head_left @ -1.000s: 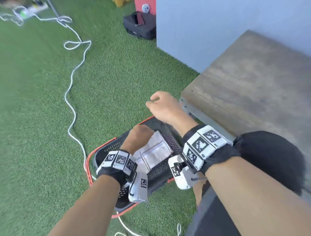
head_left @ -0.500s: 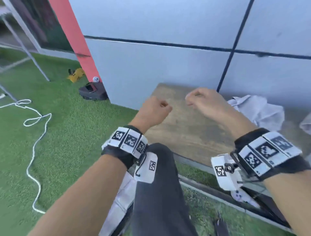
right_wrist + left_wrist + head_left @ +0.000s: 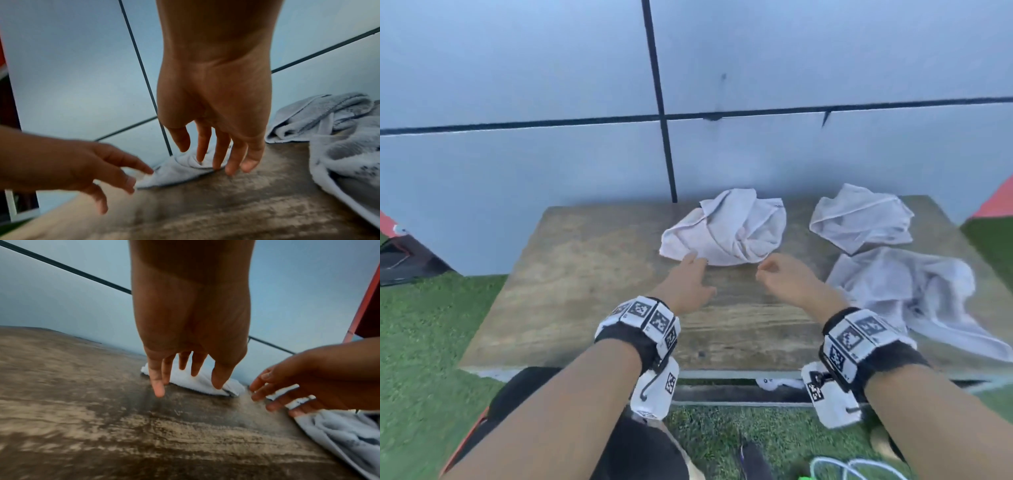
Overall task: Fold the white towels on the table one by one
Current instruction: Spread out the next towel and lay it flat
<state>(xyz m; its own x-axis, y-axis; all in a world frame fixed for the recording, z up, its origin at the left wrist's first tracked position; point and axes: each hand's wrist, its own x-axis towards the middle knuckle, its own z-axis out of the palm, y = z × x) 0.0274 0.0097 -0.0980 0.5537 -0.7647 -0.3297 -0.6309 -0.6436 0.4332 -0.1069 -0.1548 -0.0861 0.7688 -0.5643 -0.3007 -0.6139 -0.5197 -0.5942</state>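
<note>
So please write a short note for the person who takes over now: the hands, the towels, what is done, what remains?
Left hand: open, fingers reaching the near edge of the middle towel; contact unclear.
Right hand: open, loosely curled, holding nothing, just short of that towel.
Towels: three, all crumpled on the table; back-right towel; near-right towel, which hangs over the front edge.
Done: none of the three is folded.
Left: fold all three, probably the middle one first.

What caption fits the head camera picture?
Both hands, left and right, reach for a crumpled white towel on the wooden table.
</note>
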